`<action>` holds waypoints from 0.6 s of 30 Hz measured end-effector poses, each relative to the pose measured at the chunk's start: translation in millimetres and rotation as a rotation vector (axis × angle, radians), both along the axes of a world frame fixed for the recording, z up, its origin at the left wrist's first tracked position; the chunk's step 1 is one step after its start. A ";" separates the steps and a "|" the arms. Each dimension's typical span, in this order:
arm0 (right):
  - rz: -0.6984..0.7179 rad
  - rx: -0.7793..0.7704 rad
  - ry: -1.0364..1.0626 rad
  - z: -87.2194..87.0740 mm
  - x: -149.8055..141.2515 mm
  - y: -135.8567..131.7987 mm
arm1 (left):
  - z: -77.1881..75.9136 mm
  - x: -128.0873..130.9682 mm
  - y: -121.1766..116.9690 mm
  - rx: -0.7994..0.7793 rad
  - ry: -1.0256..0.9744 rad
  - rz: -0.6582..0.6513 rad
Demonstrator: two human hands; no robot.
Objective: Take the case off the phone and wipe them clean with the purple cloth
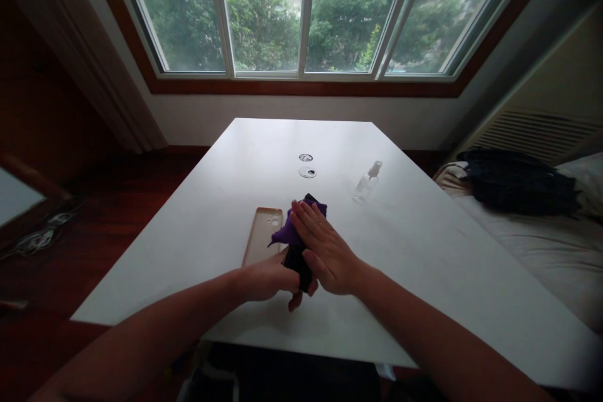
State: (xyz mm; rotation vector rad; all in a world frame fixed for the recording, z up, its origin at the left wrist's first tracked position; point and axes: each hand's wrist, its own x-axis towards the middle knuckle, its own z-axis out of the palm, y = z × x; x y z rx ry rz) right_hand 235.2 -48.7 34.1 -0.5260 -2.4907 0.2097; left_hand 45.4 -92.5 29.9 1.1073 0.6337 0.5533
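Near the front of the white table, my left hand [271, 277] is closed round the lower end of a black smartphone [298, 264]. A purple cloth [287, 232] lies over the phone's upper part, one pointed corner hanging to the left. My right hand [325, 248] holds the cloth against the phone, its fingers nearly straight and side by side, its thumb by the phone's edge. The phone's top corner shows just beyond the cloth. Left of it a beige phone case [262, 235] lies flat on the table, its lower end partly hidden by my left hand.
A clear spray bottle [367, 183] stands on the white table [188, 232] to the right. Two round cable-hole fittings [308, 172] sit farther back in the tabletop. Beyond are windows [264, 12]. A bed with a dark bag or garment [518, 182] is at right.
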 end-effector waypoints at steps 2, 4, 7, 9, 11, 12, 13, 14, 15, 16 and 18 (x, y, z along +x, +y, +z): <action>-0.080 -0.029 0.055 -4.4 0.8 4.7 | 0.8 4.6 -1.0 -0.013 -0.032 -0.002; -0.140 -0.057 0.090 -8.6 1.7 8.7 | 0.9 7.1 -1.9 -0.006 -0.046 0.023; -0.176 -0.087 0.106 -11.5 3.2 11.4 | 0.8 9.2 -2.5 0.020 -0.062 0.056; -0.182 -0.095 0.114 -10.7 3.5 10.1 | 0.8 10.4 -2.1 0.043 -0.065 0.064; -0.180 -0.087 0.118 -8.3 3.0 6.7 | 1.1 11.2 -1.2 0.062 -0.071 0.071; -0.172 -0.077 0.116 -6.6 2.6 4.6 | 1.3 11.2 -0.6 0.065 -0.079 0.077; -0.159 -0.065 0.112 -4.7 2.4 2.6 | 1.5 10.8 -0.1 0.060 -0.087 0.083; -0.146 -0.049 0.111 -2.9 2.5 1.0 | 1.9 10.1 0.3 0.049 -0.095 0.085; -0.136 -0.029 0.116 -1.0 3.2 0.0 | 2.3 9.0 0.6 0.030 -0.104 0.079; -0.129 0.000 0.134 0.6 4.8 -0.3 | 2.9 7.8 0.8 0.008 -0.114 0.061; -0.129 0.087 0.208 3.0 11.2 1.4 | 4.5 5.0 0.5 -0.035 -0.124 -0.004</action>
